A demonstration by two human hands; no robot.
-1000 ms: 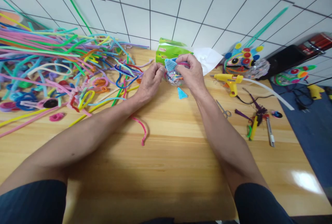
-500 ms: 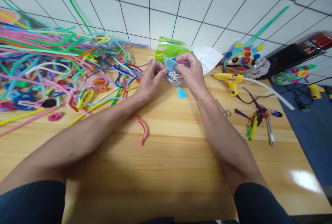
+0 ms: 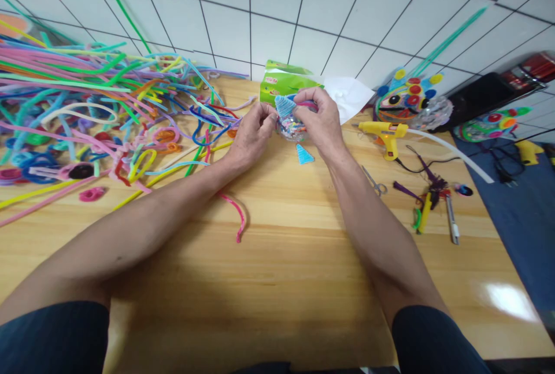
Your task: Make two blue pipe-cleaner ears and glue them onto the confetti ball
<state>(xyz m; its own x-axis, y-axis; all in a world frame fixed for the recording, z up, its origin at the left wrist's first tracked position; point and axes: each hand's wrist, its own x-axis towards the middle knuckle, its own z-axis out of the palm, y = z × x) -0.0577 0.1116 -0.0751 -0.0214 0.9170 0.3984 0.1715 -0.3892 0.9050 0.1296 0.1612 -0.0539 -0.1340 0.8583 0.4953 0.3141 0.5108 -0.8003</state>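
Against the side of a clear container [image 3: 289, 131] with colourful bits inside, a light-blue triangle of pipe cleaner [image 3: 285, 106] stands with its rows showing. My right hand [image 3: 318, 117] is closed around it and the container's right side, thumb at the triangle's edge. My left hand [image 3: 255, 131] is at the container's left side, thumb and fingertips pinched together; anything between them is too small to make out. A second light-blue triangle [image 3: 305, 154] lies flat on the wooden table just below the container.
A large heap of coloured pipe cleaners [image 3: 78, 108] spreads over the left. Behind my hands are a green packet [image 3: 281, 80] and white paper [image 3: 351, 96]. To the right lie a yellow glue gun [image 3: 385, 134], scissors [image 3: 378, 187], a cutter knife [image 3: 452, 221] and a decorated container [image 3: 403, 99].
My left thumb and fingertips have drawn slightly closer together, a little off the triangle. My right hand and the container stay in place.
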